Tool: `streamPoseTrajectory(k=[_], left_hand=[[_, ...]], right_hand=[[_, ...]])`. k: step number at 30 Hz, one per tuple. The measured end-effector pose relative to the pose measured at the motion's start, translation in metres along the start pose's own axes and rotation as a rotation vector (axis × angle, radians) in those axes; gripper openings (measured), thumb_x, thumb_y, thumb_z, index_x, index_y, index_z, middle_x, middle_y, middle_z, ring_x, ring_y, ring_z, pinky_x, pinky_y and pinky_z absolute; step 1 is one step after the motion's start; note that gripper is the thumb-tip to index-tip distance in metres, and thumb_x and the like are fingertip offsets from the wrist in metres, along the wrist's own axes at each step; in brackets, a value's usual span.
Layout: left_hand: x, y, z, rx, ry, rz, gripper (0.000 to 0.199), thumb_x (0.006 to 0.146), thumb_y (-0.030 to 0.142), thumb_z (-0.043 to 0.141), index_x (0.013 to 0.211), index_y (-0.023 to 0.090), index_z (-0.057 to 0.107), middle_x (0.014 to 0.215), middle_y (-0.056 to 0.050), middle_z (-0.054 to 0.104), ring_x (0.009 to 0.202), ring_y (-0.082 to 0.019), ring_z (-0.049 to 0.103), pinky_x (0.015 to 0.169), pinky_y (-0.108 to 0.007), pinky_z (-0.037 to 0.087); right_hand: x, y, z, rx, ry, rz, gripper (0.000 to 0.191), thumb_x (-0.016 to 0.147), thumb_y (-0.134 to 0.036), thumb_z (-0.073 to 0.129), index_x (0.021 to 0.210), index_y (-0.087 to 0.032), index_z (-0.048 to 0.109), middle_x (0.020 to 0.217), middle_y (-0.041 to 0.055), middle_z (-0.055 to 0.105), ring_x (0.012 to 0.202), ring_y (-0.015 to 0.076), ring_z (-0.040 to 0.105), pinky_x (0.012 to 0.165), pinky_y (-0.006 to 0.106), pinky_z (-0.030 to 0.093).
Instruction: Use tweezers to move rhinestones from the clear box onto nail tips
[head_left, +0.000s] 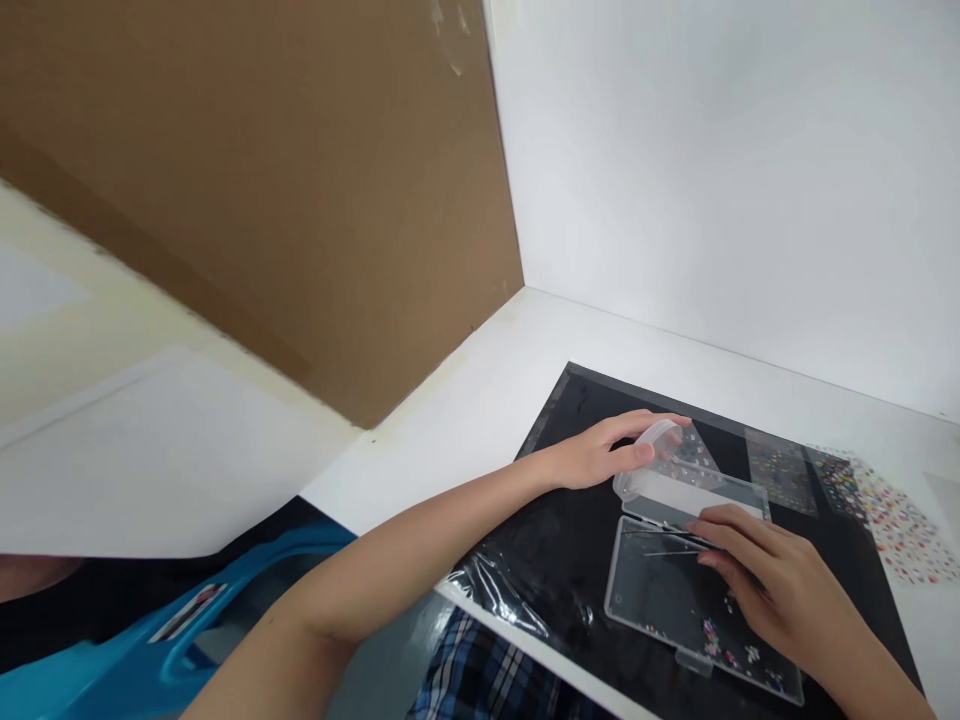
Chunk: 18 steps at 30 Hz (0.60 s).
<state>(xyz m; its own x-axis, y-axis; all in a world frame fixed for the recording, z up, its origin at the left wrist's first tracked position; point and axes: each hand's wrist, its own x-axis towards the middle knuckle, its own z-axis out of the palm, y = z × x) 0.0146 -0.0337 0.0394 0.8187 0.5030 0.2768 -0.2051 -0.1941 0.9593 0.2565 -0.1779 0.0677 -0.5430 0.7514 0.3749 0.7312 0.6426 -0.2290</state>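
Single head-worn camera, mine: faces forward and down, close over my left hand, right hand and surface.

Round tub in my left hand: bare tabletop free ahead, up to wall. Cardboard sheet blocks far left. Black mat open beside plastic box. Lid between hands; tweezers in right hand, over box.

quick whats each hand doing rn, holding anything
Left hand: closed, holding a clear plastic container.
Right hand: closed, apparently holding thin metal tweezers.
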Motion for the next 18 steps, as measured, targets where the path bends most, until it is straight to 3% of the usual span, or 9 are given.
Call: streamPoseTrajectory(k=[10, 18], left_hand=[[0.0001, -0.0021, 0.0003, -0.015, 0.0, 0.0, 0.082, 0.093, 0.082, 0.051, 0.152, 0.025, 0.055, 0.145, -0.017, 0.06, 0.132, -0.036, 0.059, 0.11, -0.048, 0.047], [0.0008, -0.0017, 0.0008, -0.042, 0.013, 0.004, 0.081, 0.093, 0.081, 0.053, 0.151, 0.024, 0.055, 0.149, -0.017, 0.058, 0.136, -0.036, 0.057, 0.112, -0.049, 0.046]], right_hand=[[-0.0006, 0.0012, -0.0005, -0.011, -0.029, 0.017, 0.028, 0.106, -0.022, 0.049, 0.121, -0.025, 0.073, 0.109, 0.0073, 0.078, 0.083, 0.0163, 0.078, 0.066, 0.023, 0.06], [0.0009, 0.0001, -0.0016, -0.019, 0.038, -0.023, 0.023, 0.106, -0.02, 0.052, 0.122, -0.024, 0.068, 0.108, 0.007, 0.078, 0.084, 0.0153, 0.078, 0.068, 0.023, 0.059]])
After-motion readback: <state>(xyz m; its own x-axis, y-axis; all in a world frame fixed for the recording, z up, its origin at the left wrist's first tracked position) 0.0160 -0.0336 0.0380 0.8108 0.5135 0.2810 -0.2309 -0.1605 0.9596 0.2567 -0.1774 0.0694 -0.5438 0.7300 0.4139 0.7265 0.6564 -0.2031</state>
